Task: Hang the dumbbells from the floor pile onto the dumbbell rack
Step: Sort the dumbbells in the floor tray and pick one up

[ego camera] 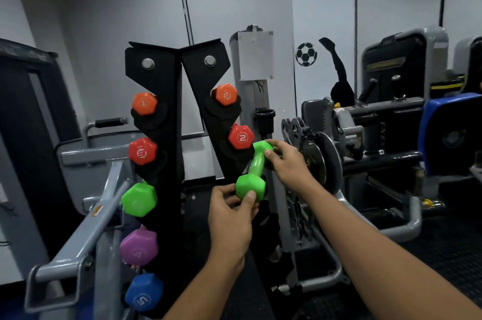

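- Black dumbbell rack (167,111), left of both hands, carries orange, red, green, purple and blue dumbbells.
- Left hand (230,211) grips the green dumbbell (254,173) by its near head.
- Right hand (285,160) pinches its far head.

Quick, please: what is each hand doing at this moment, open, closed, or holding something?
Left hand: grips the near hexagonal end of the bright green rubber-coated dumbbell.
Right hand: holds the far end of the same dumbbell, beside the black dumbbell rack.
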A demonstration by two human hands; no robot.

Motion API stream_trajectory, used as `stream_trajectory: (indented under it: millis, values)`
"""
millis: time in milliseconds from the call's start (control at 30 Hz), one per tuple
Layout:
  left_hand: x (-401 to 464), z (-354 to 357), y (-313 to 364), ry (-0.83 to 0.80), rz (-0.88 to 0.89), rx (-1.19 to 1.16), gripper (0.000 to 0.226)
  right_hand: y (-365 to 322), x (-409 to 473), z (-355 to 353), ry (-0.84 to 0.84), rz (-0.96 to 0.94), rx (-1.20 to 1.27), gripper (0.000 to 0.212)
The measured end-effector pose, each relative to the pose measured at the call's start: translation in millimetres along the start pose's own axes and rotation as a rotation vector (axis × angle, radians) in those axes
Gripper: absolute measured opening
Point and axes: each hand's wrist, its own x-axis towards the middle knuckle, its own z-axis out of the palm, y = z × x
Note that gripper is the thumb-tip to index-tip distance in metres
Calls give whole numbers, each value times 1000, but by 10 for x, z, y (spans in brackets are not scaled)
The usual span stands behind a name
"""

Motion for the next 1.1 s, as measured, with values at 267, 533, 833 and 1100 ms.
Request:
stream_trajectory:
  millis: [267,533,833,1100]
  values:
    - [20,95,-80,46,62,72,26,120,99,204,-9,46,11,29]
    - [110,278,-66,65,8,-67,19,12,201,331,-119,125,19,34]
    - [236,31,-61,61,309,520,21,46,245,210,-338,15,-208,29]
    - [239,-190,121,-64,613,1020,37,101,127,67,-326,-287,-612,46]
